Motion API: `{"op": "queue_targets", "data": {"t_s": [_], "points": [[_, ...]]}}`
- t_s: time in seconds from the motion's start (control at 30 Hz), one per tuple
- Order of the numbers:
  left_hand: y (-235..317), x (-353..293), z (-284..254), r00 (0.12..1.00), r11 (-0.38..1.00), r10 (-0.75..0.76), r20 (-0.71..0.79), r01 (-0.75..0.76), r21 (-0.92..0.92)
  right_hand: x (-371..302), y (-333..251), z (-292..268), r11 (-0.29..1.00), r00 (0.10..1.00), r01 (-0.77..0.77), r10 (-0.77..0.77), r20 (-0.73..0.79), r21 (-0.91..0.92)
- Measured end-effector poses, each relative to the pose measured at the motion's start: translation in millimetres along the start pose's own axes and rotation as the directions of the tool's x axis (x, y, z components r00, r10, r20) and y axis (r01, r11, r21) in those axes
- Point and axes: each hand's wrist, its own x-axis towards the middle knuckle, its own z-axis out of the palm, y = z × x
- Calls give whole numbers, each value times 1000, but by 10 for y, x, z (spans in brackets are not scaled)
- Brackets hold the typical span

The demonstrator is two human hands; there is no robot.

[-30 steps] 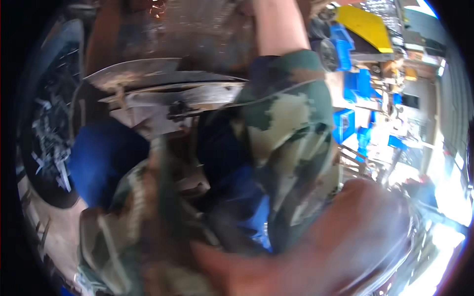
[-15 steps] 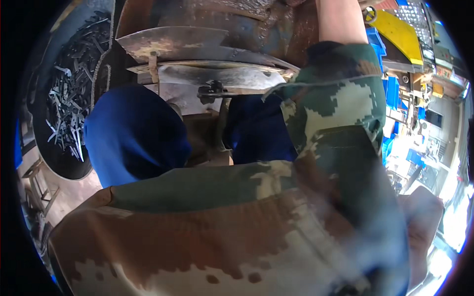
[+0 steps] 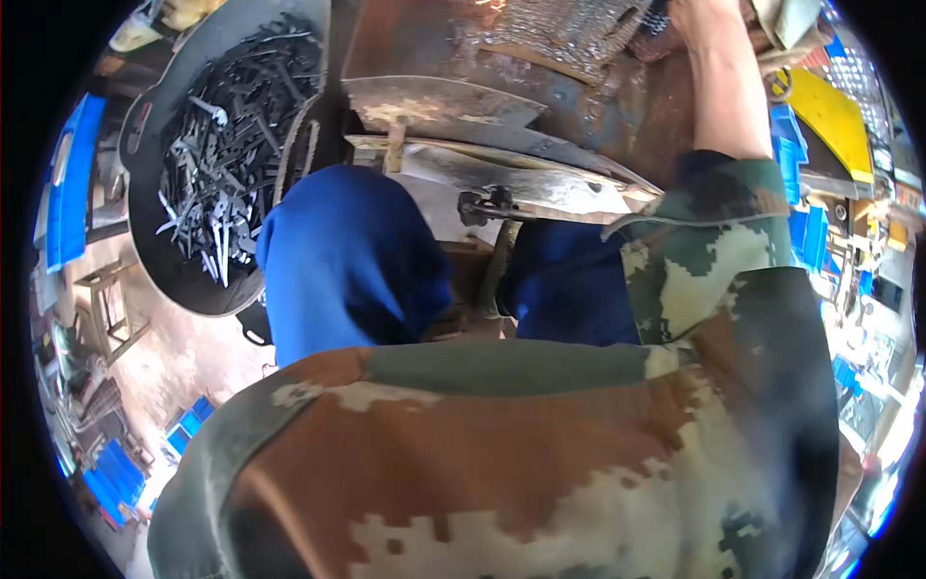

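Note:
My right forearm reaches away over a wet, rust-brown metal work surface (image 3: 569,87). My right hand (image 3: 696,17) shows only in part at the top edge, and its fingers are cut off, so I cannot see what they hold. Beside it lies a dark, rough-textured thing (image 3: 653,27) that I cannot make out. A pale cloth-like piece (image 3: 789,21) is on its other side. My left hand is out of the picture. Nearer my knees, a bent metal plate (image 3: 439,101) forms the front of the work surface.
At the left, a black tub (image 3: 145,203) holds many dark metal pieces (image 3: 241,125). A dark clamp-like fitting (image 3: 487,206) sits on a bar above my knees. Blue bins (image 3: 72,183) and a small stool frame (image 3: 114,299) stand farther left. A yellow machine guard (image 3: 825,121) is at right.
The view has swung left, so the tub, bench and my arm appear farther right and lower. More of my right forearm and part of the hand now show.

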Motion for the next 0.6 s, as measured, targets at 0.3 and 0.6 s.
{"op": "queue_targets", "data": {"t_s": [0.3,0.6], "points": [[22,47,-40,1000,1000,16,7,-17,19,39,-4,106,995,998,-55,53,-34,-84],[20,142,-88,998,998,54,42,-56,38,14,-65,201,997,997,-75,75,-18,-30]]}}
